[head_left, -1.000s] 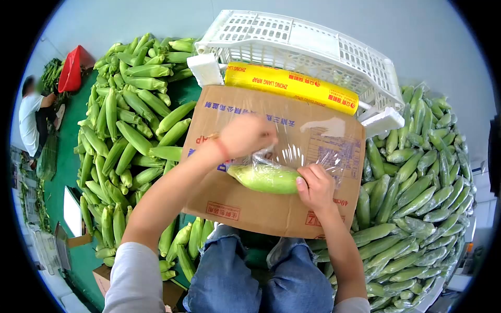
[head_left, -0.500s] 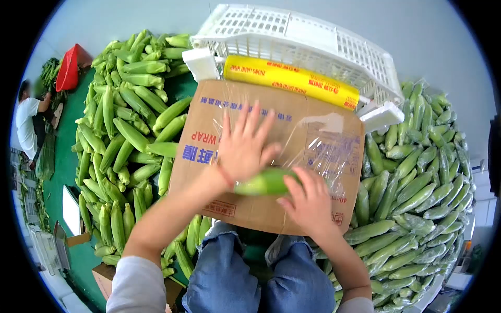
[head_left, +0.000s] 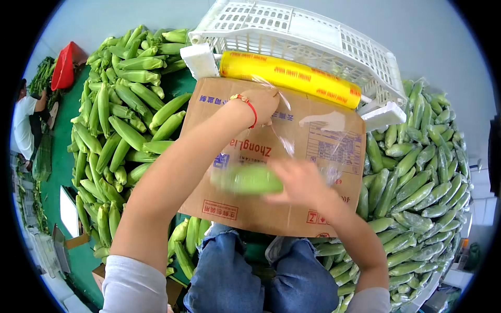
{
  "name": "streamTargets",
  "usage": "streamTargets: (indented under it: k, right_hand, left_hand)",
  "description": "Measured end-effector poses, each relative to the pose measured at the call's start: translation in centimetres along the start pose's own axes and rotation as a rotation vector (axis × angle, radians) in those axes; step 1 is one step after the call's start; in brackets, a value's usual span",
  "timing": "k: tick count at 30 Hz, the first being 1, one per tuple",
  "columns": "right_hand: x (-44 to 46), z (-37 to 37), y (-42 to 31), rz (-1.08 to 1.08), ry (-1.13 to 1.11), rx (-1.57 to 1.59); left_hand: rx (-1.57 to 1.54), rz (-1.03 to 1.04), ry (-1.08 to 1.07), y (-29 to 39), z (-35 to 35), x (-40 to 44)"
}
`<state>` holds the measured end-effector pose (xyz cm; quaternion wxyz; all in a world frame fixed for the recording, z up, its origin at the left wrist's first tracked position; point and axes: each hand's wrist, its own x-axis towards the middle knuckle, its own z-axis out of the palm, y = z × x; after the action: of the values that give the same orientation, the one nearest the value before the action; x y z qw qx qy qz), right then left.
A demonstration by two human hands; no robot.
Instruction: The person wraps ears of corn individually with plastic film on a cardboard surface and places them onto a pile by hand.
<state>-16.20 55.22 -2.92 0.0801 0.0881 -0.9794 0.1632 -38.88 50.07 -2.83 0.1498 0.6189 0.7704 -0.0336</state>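
My left hand [head_left: 262, 108], with a red cord bracelet at its wrist, reaches up the cardboard close below the yellow roll of cling film [head_left: 292, 77]. Its fingers are closed on a gathered bit of the clear cling film [head_left: 285, 143], which stretches down from it. In my right hand [head_left: 300, 182] is the right end of an ear of corn [head_left: 248, 180] in green husk, smeared by motion. The ear lies crosswise low over the flat cardboard box [head_left: 271, 219], with film around it. Whether the film wraps it fully is unclear.
A white plastic crate [head_left: 313, 34] stands behind the roll. Unwrapped corn [head_left: 128, 104] is heaped on the left, film-wrapped corn [head_left: 412, 193] on the right. My knees [head_left: 261, 276] are below the cardboard. Another person [head_left: 26, 120] sits at far left by a red container [head_left: 65, 68].
My left hand has gone from spread flat over the cardboard to closed on film near the roll. The corn has shifted slightly left with my right hand, and the roll has turned.
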Motion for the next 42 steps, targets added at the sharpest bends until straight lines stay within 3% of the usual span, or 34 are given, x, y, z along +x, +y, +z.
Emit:
streamTargets:
  k: [3, 4, 7, 8, 10, 11, 13, 14, 16, 17, 19, 21, 22, 24, 25, 26, 28, 29, 30, 31, 32, 33, 35, 36, 39, 40, 42]
  right_hand:
    - [-5.7, -1.5, -5.4, -0.146, -0.351, 0.089]
    - [-7.0, -2.4, -6.9, 0.002, -0.506, 0.226]
    - [-10.6, -3.5, -6.3, 0.411, -0.237, 0.503]
    - [-10.6, -3.4, -5.8, 0.646, -0.164, 0.853]
    - [-10.3, -2.4, -5.5, 1.113, 0.033, 1.574]
    - [-9.3, -2.5, -5.5, 1.073, -0.063, 1.886]
    - [-6.5, -2.9, -5.9, 0.921, -0.303, 2.49]
    - [-5.8, -1.9, -6.5, 0.833, -0.327, 2.645]
    - [-4.6, 0.6, -7.7, 0.628, -0.36, 2.945]
    - [-3.9, 0.7, -7.6, 0.498, -0.391, 3.078]
    - [-3.6, -1.8, -7.1, 0.682, -0.266, 2.788]
    - [-5.7, -2.1, -5.3, 0.822, -0.266, 1.988]
    - [-6.4, -2.2, -4.5, 0.859, -0.261, 1.582]
    - [-6.7, -3.3, -4.3, 0.671, -0.01, 0.969]
    - [-6.9, -4.1, -4.2, 0.579, 0.103, 0.651]
    - [-7.0, -5.0, -3.6, 0.481, 0.203, 0.316]
    - [-7.4, -6.7, -2.1, 0.293, 0.503, 0.287]
    - [-7.0, -6.2, -1.7, 0.3, 0.681, 0.473]
    - [-6.7, -5.7, -1.4, 0.273, 0.869, 0.651]
    - [-6.0, -5.0, -1.4, 0.249, 0.925, 1.011]
    - [-5.4, -4.4, -1.5, 0.217, 1.011, 1.369]
    - [-5.5, -5.2, -1.7, 0.158, 0.971, 1.524]
    - [-6.0, -6.5, -1.9, 0.127, 0.952, 1.703]
    - [-6.1, -6.8, -1.6, 0.169, 1.011, 1.722]
    - [-6.3, -7.7, -1.3, 0.359, 1.289, 1.738]
    - [-5.9, -8.3, -2.5, 0.538, 1.409, 1.652]
    - [-7.1, -6.1, -3.4, 0.441, 1.391, 1.775]
  left_hand:
    - [-0.14, -0.051, 0.026, 0.4, -1.2, -1.5]
    - [-0.277, -0.002, 0.191, 0.0, -0.7, -2.0]
    - [-0.589, 0.106, 0.691, 1.1, 1.4, -5.1]
    - [-0.627, 0.126, 0.835, 3.8, 1.7, -7.6]
    - [-0.578, 0.323, 0.828, 8.8, 1.3, -11.0]
    - [-0.628, 0.331, 0.838, 10.4, 2.1, -11.1]
    - [-1.069, 0.185, 1.044, 10.7, 4.5, -10.0]
    - [-1.604, 0.3, 0.926, 10.9, 3.9, -9.9]
    - [-2.646, 0.512, 0.482, 11.2, 2.1, -9.8]
    - [-2.593, 0.413, 0.524, 10.8, 2.6, -9.6]
    - [-2.478, 0.222, 0.571, 9.4, 4.3, -9.4]
    - [-2.146, -0.312, 0.747, 9.8, 2.8, -10.7]
    - [-2.09, -0.341, 0.838, 9.5, 4.0, -10.9]
    - [-2.006, -0.43, 0.972, 9.4, 6.7, -11.5]
    - [-2.124, -0.469, 1.005, 9.8, 7.4, -12.1]
    - [-2.13, -0.465, 0.963, 10.0, 7.0, -12.8]
    - [-2.132, -0.378, 0.767, 10.4, 7.6, -14.7]
    - [-2.173, -0.59, 0.724, 12.1, 7.8, -14.6]
    - [-2.099, -0.569, 0.601, 13.2, 8.3, -15.2]
    - [-2.161, -0.599, 0.371, 13.4, 7.8, -16.7]
    - [-2.219, -0.552, 0.305, 13.5, 10.4, -17.6]
    - [-2.136, -0.635, 0.262, 14.1, 11.0, -18.5]
    - [-1.598, -0.46, 0.334, 11.6, 13.8, -19.2]
    - [-1.482, -0.28, 0.417, 12.1, 13.9, -19.6]
    - [-1.044, 0.133, 0.575, 15.3, 8.3, -17.9]
    - [-0.848, 0.197, 0.575, 15.3, 7.2, -16.3]
    - [-0.76, 0.253, 0.585, 16.5, 7.7, -14.0]
